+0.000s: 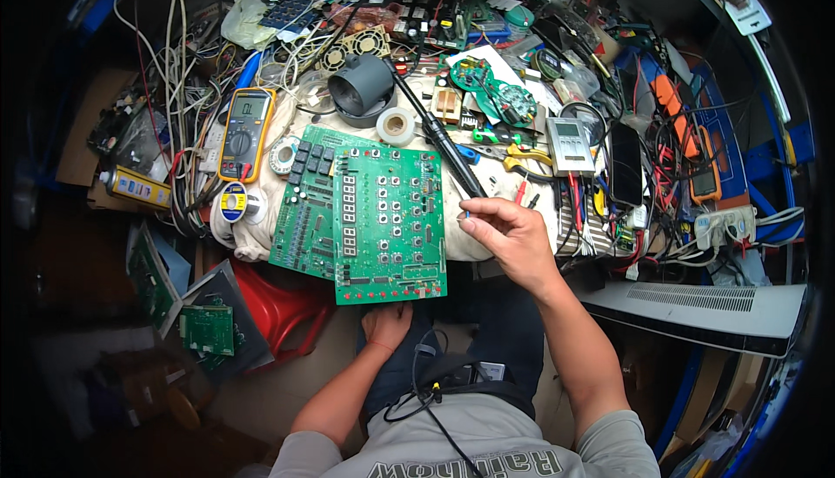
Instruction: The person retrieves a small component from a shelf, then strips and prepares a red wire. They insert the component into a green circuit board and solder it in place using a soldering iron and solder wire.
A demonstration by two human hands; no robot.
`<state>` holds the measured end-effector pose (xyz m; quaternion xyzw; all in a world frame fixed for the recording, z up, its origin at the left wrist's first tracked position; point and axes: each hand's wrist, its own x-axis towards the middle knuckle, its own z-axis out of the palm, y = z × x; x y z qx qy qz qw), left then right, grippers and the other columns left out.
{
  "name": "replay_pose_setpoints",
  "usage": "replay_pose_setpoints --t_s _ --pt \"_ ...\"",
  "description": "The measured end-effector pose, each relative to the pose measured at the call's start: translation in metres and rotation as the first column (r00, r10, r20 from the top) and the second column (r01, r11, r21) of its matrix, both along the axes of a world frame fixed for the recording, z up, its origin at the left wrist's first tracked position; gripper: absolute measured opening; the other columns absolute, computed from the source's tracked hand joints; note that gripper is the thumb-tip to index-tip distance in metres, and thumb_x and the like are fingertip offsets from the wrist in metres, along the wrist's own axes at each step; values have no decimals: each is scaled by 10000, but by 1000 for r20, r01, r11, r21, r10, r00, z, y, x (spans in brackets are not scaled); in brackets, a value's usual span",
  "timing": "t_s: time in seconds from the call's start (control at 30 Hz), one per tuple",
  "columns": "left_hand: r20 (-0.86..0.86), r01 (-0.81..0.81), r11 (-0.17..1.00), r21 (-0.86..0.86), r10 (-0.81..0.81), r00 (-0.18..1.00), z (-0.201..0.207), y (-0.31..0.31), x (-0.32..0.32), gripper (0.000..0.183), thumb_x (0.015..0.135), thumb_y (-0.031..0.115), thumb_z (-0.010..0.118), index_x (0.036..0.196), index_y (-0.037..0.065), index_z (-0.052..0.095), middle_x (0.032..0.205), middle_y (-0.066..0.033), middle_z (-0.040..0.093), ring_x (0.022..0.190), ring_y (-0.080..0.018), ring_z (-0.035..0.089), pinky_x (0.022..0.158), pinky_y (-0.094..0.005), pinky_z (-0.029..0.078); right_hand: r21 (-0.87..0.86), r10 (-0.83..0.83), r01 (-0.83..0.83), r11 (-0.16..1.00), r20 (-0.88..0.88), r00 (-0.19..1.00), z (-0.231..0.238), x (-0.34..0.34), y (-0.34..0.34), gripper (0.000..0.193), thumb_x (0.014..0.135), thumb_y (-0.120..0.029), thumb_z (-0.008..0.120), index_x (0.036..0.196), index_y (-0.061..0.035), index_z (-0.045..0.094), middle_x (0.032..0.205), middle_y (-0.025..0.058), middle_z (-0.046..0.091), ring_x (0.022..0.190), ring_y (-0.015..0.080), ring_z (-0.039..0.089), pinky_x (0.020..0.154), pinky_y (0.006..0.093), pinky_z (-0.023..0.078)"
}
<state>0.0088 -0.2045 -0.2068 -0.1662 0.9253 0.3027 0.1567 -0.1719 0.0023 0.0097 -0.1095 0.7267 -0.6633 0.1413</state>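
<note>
A green circuit board [409,274] with a column of digit displays and several push buttons juts over the table's front edge. It overlaps a second green board [300,234] with black relays. My right hand [513,239] is just right of the boards, thumb and index finger pinched on a small bluish piece [466,214], too small to name. A long black tube-shaped tool [448,149] slants down to that index finger; whether they touch is unclear. Below the front board, my left hand [387,326] is over my lap, its fingers mostly hidden.
A yellow multimeter [247,134] and a solder spool [233,202] are at left. Behind the boards are a tape roll [396,126] and a grey cup-shaped part [361,86]. Yellow-handled pliers [528,160], a grey meter [570,145] and a phone [624,163] lie at right.
</note>
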Motion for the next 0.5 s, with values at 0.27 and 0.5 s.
replay_pose_setpoints --t_s 0.27,0.5 --pt "-140 67 622 780 69 988 188 24 0 143 1004 148 731 1043 11 750 910 1 665 788 -54 606 711 -224 498 -252 76 -4 968 279 957 25 57 20 299 942 -64 782 1219 28 721 1006 87 775 874 119 721 749 250 575" --pt "-112 57 183 981 306 946 253 48 -28 176 1013 138 729 1132 9 721 976 -34 724 833 -93 665 734 -240 540 -288 47 -14 958 109 993 45 98 37 244 933 3 776 1174 32 751 1039 82 761 933 133 725 818 273 586"
